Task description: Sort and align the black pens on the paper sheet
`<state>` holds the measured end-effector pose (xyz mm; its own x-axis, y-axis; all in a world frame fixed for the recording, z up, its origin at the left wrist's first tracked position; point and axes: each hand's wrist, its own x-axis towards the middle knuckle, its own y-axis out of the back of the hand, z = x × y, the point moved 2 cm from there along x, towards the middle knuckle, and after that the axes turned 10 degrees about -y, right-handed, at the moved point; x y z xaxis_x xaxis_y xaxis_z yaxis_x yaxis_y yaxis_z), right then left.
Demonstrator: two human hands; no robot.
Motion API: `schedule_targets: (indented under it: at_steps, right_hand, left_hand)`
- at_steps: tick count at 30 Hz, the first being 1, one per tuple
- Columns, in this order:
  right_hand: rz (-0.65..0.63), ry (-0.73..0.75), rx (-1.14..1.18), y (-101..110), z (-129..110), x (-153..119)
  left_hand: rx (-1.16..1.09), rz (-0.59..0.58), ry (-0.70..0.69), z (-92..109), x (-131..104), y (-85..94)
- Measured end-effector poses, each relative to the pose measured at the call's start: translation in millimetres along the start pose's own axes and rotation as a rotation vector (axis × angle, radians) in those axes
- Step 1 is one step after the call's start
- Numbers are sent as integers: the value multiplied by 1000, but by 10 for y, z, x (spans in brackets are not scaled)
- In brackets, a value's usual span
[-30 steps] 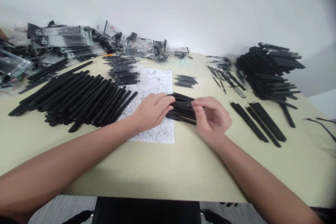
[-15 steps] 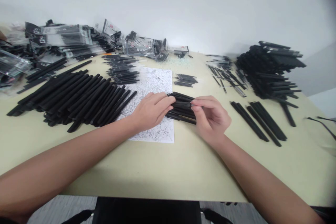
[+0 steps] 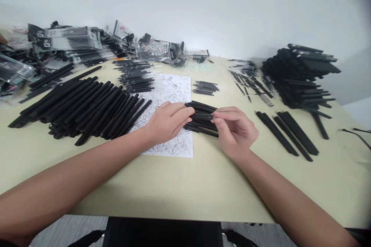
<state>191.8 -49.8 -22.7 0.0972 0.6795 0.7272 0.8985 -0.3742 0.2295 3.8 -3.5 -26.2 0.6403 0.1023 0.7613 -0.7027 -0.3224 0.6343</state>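
While the left hand (image 3: pixel 169 123) curls around a black stick (image 3: pixel 203 117), the right hand (image 3: pixel 236 131) pinches its end; both nearly closed.

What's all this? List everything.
Held rod: one, black, centre
Nearby rods: several, black, centre
Rod pile: one, black, left
Thin sticks: two groups, dark, back centre
Paper: one, white with scribbles, centre
Packets: many, clear/black, back left
Scattered pieces: many, dark, back right
Stack: one, black, back right
Loose rods: few, black, right
Glasses (apparently): one, dark, right edge
Table: one, pale yellow, centre
Wall: one, white, back
Chair: one, black, bottom
Floor: one, grey, bottom
Left hand: one, bare, centre
Right hand: one, bare, centre
Forearms: two, bare, front
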Motion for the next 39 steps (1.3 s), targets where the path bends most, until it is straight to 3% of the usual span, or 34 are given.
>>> schedule_targets:
  at_steps: [23,31,39]
  right_hand:
    - [64,-30,81,-38,-84,-70]
    - [57,-172,124,-76,-69,-52]
    - [54,-103,107,-70,-7,-58]
  left_hand:
    - [140,111,-66,66,-37,26]
    - [156,66,25,94,1,17]
    - [46,63,77,68,4,33]
